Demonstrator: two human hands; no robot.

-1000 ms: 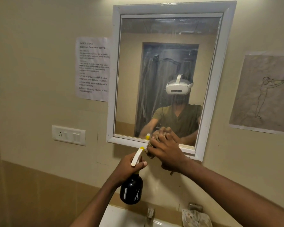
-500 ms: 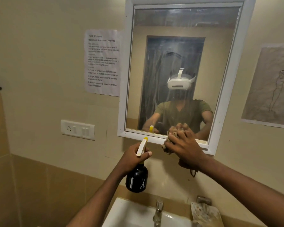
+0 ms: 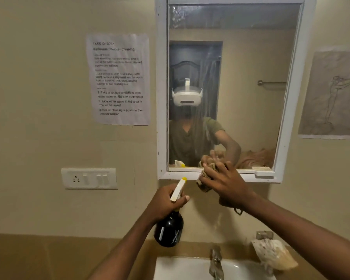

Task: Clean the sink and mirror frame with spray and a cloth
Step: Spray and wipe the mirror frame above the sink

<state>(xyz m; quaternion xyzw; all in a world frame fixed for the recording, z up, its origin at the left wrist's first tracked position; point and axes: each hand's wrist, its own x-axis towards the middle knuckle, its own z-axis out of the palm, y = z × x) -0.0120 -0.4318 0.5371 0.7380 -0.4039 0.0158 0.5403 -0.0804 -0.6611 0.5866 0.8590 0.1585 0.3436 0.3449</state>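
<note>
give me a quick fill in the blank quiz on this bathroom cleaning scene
1. The left hand holds a black spray ____.
2. The right hand presses a cloth against the ____ edge of the mirror frame.
3. The printed sheet hangs to the ____ of the mirror.

Missing words: bottle; bottom; left

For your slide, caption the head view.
Right hand wipes mirror frame with cloth; left hand holds spray bottle.

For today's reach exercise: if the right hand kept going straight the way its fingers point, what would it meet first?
The right hand holds a cloth against the mirror frame's bottom rail. Its fingers point up and forward, so the rail comes first, probably then the glass just above it.
</note>
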